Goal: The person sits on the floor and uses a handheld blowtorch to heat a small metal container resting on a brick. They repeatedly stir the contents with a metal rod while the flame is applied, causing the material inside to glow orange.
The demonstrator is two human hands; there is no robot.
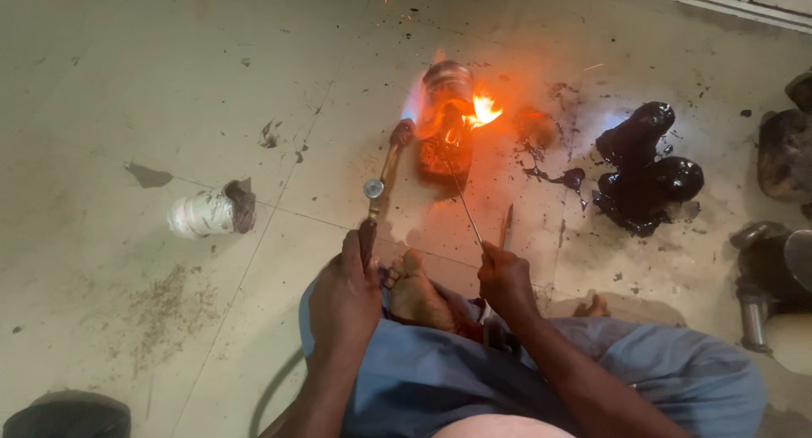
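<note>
Blowtorch [385, 176]: gripped in left hand [345, 296], flame on burning metal cylinder [446, 121]
Rod [465, 205]: thin, pinched in right hand [506, 281], tip at cylinder
Floor [169, 83]: tar lumps [644, 167] lie right of the cylinder

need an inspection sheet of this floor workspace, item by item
surface: tiled floor, stained dark around the work
job's things: gas torch flaming on a metal piece that glows and burns; thin rod reaching to it
clutter: white wrapped bundle; black tarry lumps; metal vessels at right edge
grippers: left hand grips the torch handle; right hand holds the rod and a second stick
cables: dark hose curving below the left arm
surroundings: person's bare foot close to the flame; dark object at bottom left
</note>
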